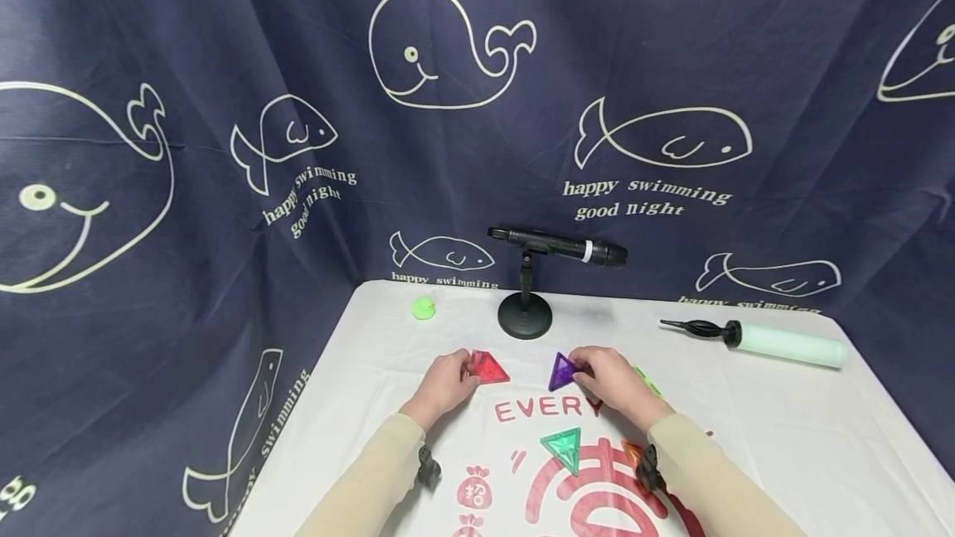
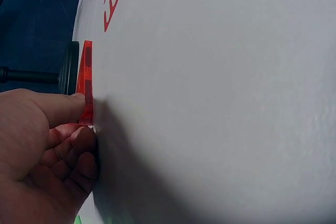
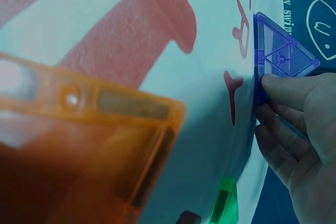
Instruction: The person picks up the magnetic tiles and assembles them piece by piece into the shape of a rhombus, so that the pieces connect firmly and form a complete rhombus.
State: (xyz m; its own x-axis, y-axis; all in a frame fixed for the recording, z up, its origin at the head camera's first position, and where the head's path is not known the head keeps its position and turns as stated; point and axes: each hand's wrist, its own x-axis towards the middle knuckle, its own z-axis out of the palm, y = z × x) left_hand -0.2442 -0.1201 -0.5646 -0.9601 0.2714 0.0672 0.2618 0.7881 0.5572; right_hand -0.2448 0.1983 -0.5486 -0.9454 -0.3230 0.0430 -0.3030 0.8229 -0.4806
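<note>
My left hand [image 1: 448,379] pinches a red translucent triangular tile [image 1: 490,369] at its left corner. In the left wrist view the red tile [image 2: 87,77] appears edge-on at the tabletop, thumb on one face. Opposite it, my right hand [image 1: 613,379] grips a purple triangular tile [image 1: 562,372] by its right side. The right wrist view shows the purple tile [image 3: 283,56] raised on edge, with the thumb over its lower part. A teal triangular tile [image 1: 567,447] lies nearer on the tablecloth. An orange tile [image 3: 84,145] sits beneath my right wrist, partly hidden in the head view.
A green tile [image 1: 647,380] lies just beyond my right hand. Behind the hands stands a black microphone [image 1: 559,244] on a round base [image 1: 525,316]. A green toy duck [image 1: 423,308] is at back left, a pale green hand pump [image 1: 783,343] at back right.
</note>
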